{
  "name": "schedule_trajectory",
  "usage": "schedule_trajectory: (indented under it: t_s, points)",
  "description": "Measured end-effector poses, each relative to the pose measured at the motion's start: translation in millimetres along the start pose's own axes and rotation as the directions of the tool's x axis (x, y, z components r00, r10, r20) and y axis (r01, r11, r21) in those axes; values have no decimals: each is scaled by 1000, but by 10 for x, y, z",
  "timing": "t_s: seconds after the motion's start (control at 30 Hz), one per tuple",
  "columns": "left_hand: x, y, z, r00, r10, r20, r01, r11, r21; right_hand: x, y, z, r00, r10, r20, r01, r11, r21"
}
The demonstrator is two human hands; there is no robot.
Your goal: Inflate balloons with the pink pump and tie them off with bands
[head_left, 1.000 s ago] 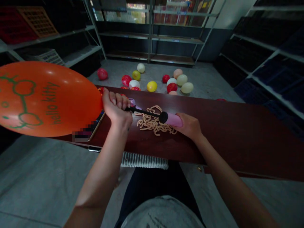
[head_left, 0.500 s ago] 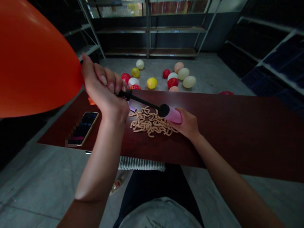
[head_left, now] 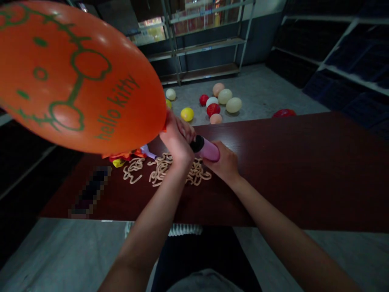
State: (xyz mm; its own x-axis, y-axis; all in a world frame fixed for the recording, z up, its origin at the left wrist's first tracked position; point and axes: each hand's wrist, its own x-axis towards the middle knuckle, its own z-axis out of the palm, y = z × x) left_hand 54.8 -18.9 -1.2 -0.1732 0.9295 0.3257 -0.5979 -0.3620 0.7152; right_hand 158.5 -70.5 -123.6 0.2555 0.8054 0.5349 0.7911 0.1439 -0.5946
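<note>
Orange latex fills the upper left of my head view: a printed orange balloon [head_left: 75, 77] swells out over the dark red wooden table [head_left: 273, 182]. The left hand [head_left: 176, 138] is clenched where the balloon's neck meets the black end of a pink hand pump [head_left: 206, 149], and the right hand [head_left: 220, 160] grasps the pump's barrel just beside it. From here, I judge that a firm pinch at the neck and a straight line along the pump matter most, so no air slips past. Tan squiggly strands [head_left: 161, 172] lie below the hands on the tabletop. At upper right, dark blue crates [head_left: 349, 61] sit on shelving; I cannot see inside them. Loose coloured balloons [head_left: 225, 101] lie on the concrete floor beyond.
</note>
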Motion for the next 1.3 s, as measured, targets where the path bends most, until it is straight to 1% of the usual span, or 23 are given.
schedule_trajectory:
  t_s: [0.07,0.13,0.23,0.37,0.5,0.67,0.8,0.9,0.97,1.07,1.2,1.3]
  points:
    - [-20,-74,-39,998,-56,-30,57,998,8,4,15,1,1000,-4,-8,4,1000,-21]
    - [-9,-83,-110,991,-108,-75,110,994,19,5,29,6,1000,-31,0,31,999,-45]
    - [46,-32,-267,981,-147,-126,148,989,-2,-6,31,26,992,-112,51,117,989,-91]
    - [140,95,-536,976,-168,-137,157,984,-89,-38,-2,63,958,-238,158,264,949,-171]
    - [217,285,-819,972,-170,-162,142,975,-171,-62,-32,70,914,-341,220,387,894,-224]
    - [300,568,-1198,960,-177,-217,125,964,-232,-69,-25,61,868,-420,267,487,826,-283]
    - [339,839,-1519,951,-177,-252,118,966,-231,-75,-33,70,844,-431,320,526,781,-336]
    - [355,1041,-1680,950,-173,-261,125,973,-192,-82,-70,77,831,-426,359,540,772,-335]
    - [362,1136,-1707,954,-159,-253,120,979,-164,-83,-97,78,824,-431,367,545,781,-307]
    - [366,1190,-1623,967,-107,-229,77,987,-137,-87,-107,71,831,-440,341,532,808,-254]
    - [383,1127,-1357,977,-22,-210,-6,991,-132,-97,-50,54,878,-411,246,462,861,-214]
    - [407,1038,-1093,980,25,-199,-50,991,-123,-91,-2,40,929,-338,152,365,905,-218]
